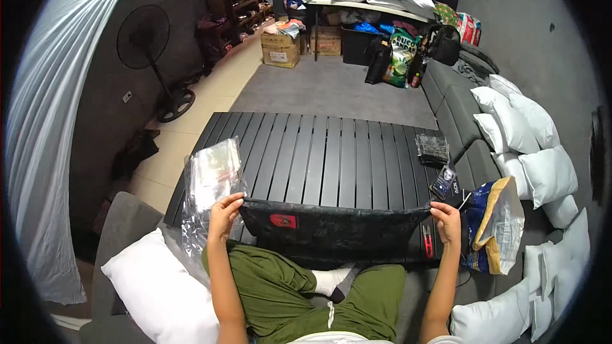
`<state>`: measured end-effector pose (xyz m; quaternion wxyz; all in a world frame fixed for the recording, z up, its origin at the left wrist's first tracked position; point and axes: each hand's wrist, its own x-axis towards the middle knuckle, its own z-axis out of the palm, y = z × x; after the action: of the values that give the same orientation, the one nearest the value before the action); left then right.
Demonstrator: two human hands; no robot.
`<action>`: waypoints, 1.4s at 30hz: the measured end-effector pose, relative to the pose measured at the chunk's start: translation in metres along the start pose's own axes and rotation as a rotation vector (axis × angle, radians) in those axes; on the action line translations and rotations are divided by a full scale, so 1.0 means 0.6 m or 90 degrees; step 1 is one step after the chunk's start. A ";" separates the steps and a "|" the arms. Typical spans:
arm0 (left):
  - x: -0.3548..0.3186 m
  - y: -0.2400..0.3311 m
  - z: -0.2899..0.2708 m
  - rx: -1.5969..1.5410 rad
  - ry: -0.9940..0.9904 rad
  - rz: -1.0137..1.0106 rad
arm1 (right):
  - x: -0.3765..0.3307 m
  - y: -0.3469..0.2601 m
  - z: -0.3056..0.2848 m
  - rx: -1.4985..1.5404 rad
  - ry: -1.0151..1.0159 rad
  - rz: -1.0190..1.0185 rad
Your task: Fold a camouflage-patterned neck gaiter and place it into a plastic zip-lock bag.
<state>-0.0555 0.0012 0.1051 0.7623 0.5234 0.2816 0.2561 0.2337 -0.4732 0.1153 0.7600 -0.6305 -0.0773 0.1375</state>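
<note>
We find the left hand and right hand each pinching an upper corner of the black cloth, stretched along the near edge of the surface. We advise even tension, corners level.

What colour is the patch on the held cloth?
The patch is mainly red, seen in the head view.
</note>
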 end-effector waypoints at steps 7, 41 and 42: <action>0.007 0.002 0.002 -0.113 0.022 0.126 | 0.010 -0.003 -0.002 0.063 0.008 -0.095; 0.026 0.032 0.052 -0.129 0.095 0.189 | 0.016 -0.046 0.036 0.119 0.143 -0.298; 0.030 0.024 0.044 -0.136 0.089 0.215 | 0.013 -0.046 0.034 0.117 0.147 -0.296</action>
<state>-0.0254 0.0008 0.1238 0.7382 0.4602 0.2132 0.4447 0.2381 -0.4562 0.1458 0.8289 -0.5357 -0.1200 -0.1069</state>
